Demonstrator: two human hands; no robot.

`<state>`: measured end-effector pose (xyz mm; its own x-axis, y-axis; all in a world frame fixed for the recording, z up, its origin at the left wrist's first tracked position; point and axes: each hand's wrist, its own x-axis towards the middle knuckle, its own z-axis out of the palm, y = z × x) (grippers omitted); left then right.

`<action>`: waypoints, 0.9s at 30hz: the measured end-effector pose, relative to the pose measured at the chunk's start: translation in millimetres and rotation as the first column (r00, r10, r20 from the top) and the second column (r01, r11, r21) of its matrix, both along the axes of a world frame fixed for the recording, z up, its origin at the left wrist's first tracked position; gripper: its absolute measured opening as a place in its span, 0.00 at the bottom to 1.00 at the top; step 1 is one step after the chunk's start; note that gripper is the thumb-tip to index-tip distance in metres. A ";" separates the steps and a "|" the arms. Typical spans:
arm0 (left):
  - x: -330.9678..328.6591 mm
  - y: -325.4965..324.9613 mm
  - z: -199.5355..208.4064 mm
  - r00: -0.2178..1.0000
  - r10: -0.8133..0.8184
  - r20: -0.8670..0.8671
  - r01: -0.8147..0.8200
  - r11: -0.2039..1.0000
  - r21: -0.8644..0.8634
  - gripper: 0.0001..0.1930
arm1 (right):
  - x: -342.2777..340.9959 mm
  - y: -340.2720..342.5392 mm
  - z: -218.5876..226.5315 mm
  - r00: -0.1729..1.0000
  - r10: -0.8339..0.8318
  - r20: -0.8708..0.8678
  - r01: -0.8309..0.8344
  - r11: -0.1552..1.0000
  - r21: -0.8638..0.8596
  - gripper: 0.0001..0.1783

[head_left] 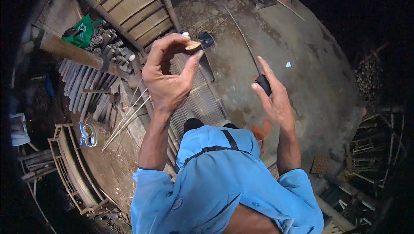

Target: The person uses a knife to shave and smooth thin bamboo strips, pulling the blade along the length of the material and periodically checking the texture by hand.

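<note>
In front of my chest, my left hand [170, 72] is raised, its thumb and fingers pinched on a small curved piece [193, 46], pale tan with a dark edge. A small white spot shows by the fingertip; I cannot tell what it is. Farther right, my right hand [277, 100] is closed around the black handle [263, 85] of a long thin tool. Its slender dark blade or rod [242, 33] points away and slightly left, apart from the piece in my left hand. Whether it has an edge is too small to tell.
Below my hands lies a slatted bamboo bench [198, 93]. At left are stacked bamboo poles [88, 83], a green bag [84, 32], thin sticks [126, 124] and another bamboo bench [71, 165]. A ribbed bamboo panel [129, 3] stands beyond. An orange object [262, 131] sits beside my leg.
</note>
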<state>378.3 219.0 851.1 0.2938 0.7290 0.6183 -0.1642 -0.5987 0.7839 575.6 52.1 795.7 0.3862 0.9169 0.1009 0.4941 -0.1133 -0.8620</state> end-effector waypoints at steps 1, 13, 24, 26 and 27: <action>1.7 -0.2 -0.3 0.999 0.010 -0.042 -0.008 1.000 0.028 0.18 | -7.5 -1.0 13.3 1.000 -0.005 -0.001 0.005 1.000 0.006 0.38; 19.3 -4.8 4.0 0.994 -0.046 -0.100 0.048 0.999 0.022 0.15 | -34.5 -3.3 82.4 0.976 0.212 -0.046 -0.189 0.935 0.299 0.30; 24.6 -4.2 7.4 0.989 -0.040 -0.141 0.041 0.999 0.001 0.15 | -35.1 4.1 80.4 0.982 0.190 0.005 -0.180 0.922 0.342 0.30; 25.6 -4.5 9.6 0.987 -0.047 -0.152 0.044 0.999 -0.024 0.15 | -32.5 5.1 78.7 0.979 0.202 0.032 -0.200 0.909 0.365 0.31; 25.4 -4.2 9.7 0.987 -0.049 -0.152 0.046 0.999 -0.023 0.15 | -31.7 5.8 77.4 0.974 0.218 0.057 -0.223 0.893 0.390 0.32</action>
<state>403.6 214.8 860.8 0.4181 0.7235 0.5493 -0.0696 -0.5774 0.8135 543.9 57.8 873.1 0.1751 0.8640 0.4722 0.4773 0.3450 -0.8082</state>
